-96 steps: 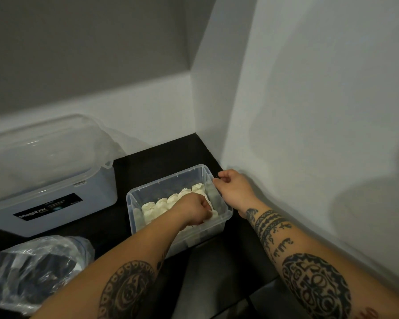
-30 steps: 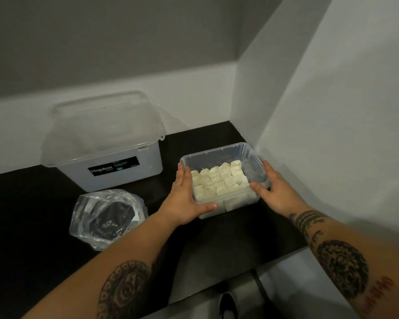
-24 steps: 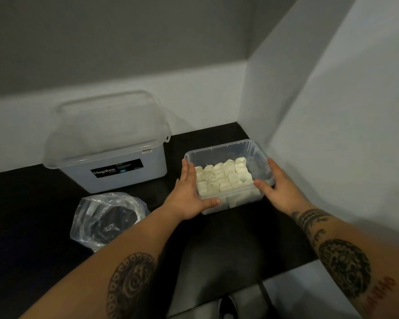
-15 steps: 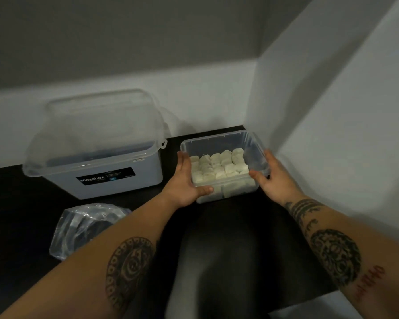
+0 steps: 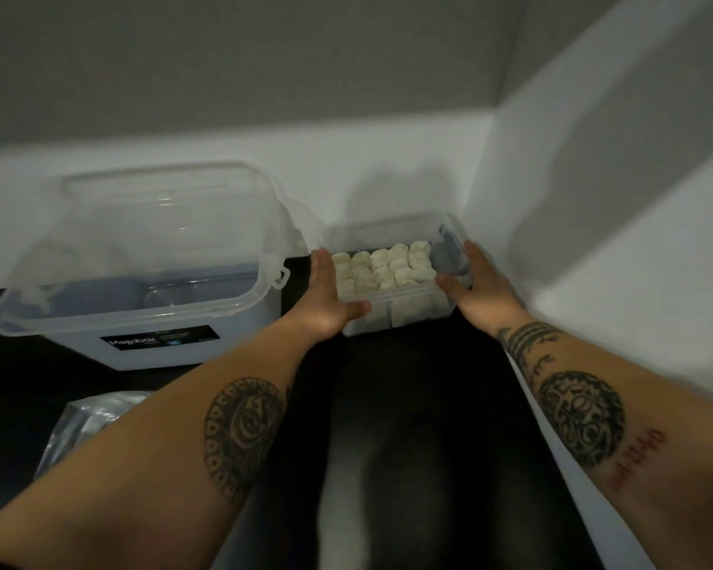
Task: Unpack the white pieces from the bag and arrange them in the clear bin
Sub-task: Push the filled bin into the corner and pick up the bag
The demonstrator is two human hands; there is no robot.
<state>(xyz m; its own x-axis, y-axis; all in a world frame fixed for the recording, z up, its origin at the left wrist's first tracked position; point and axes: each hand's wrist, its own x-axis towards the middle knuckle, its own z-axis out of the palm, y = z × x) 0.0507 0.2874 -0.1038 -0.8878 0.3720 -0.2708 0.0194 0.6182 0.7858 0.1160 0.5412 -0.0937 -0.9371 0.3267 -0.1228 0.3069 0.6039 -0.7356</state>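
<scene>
Head view: the left hand (image 5: 329,300) and right hand (image 5: 476,288) clasp the bin (image 5: 392,314) by its two sides, fingers flat along the walls and thumbs hooked over the near corners, at the far right corner of the dark counter (image 5: 420,405). The pieces (image 5: 383,267) lie in neat rows inside, so arranging looks finished; what remains is likely just letting go. The bag (image 5: 87,429) sits crumpled at near left, apparently empty. A lidded box (image 5: 141,277) stands to the left, with pale walls behind and to the right.
</scene>
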